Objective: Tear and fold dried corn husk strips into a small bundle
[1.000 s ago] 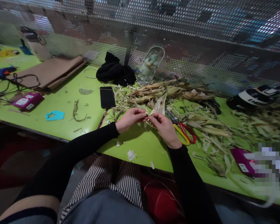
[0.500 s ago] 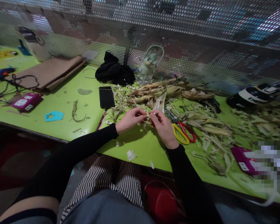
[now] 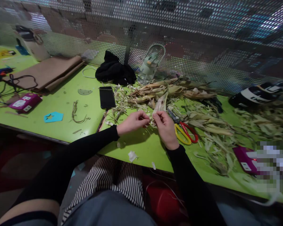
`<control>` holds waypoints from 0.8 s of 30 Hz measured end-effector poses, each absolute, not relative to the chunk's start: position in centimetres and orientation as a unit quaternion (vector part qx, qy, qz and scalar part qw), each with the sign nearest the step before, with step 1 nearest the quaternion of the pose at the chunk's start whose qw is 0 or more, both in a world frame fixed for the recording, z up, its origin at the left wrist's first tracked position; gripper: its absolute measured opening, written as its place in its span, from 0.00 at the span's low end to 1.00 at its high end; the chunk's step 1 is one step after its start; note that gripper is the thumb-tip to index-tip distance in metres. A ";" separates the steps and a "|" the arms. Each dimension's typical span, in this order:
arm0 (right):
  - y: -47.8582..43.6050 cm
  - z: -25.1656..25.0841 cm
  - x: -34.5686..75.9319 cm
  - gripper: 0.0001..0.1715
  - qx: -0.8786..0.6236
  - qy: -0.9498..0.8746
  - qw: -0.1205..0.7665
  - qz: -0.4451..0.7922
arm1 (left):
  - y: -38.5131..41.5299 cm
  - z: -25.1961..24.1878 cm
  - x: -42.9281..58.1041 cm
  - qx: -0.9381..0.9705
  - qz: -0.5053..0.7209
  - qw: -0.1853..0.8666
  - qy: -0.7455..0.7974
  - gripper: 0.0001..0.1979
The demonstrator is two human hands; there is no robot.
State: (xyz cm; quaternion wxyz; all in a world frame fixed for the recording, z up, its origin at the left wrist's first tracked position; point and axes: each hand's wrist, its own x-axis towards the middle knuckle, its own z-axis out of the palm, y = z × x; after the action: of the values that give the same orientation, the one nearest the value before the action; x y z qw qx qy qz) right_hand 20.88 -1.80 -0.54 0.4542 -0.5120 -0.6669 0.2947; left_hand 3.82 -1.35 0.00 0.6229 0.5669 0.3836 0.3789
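My left hand (image 3: 133,122) is closed in a pinch, its fingertips on a thin, pale strip of corn husk (image 3: 152,120). My right hand (image 3: 165,130) pinches the same small piece from the other side, a little way apart. Fingers hide most of the strip. Just beyond my right hand a broad, pale husk leaf (image 3: 160,103) leans up against the pile of dried husks (image 3: 153,90). Scissors (image 3: 184,131) with one yellow and one red handle lie right of my right hand. Shredded husk bits (image 3: 122,102) are scattered past my left hand.
A black phone (image 3: 107,97) lies left of the shreds. Behind stand a clear bottle (image 3: 148,67) and a black cloth bundle (image 3: 114,70) by the perforated metal screen. Purple boxes (image 3: 25,102), a blue star cutout (image 3: 53,117), brown paper (image 3: 44,73) and a black bottle (image 3: 254,94) are around.
My hands have drawn slightly apart, opening a small gap between the fingertips. My right hand's fingers have shifted on the strip. The view has moved slightly.
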 end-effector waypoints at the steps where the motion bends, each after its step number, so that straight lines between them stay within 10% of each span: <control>1: -1.8 -0.5 20.9 0.14 -0.512 -0.670 0.451 0.291 | -1.3 0.1 3.7 0.575 0.372 0.617 0.388 0.04; 24: -2.3 -0.2 20.9 0.14 -0.489 -0.682 0.443 0.316 | -0.6 1.0 2.1 0.522 0.278 0.750 0.297 0.09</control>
State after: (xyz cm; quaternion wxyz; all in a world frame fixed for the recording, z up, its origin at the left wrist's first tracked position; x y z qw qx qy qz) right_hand 20.85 -2.27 -0.20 0.4428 -0.4889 -0.6821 0.3155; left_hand 2.13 -0.61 1.03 0.7498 0.5217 0.2971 0.2781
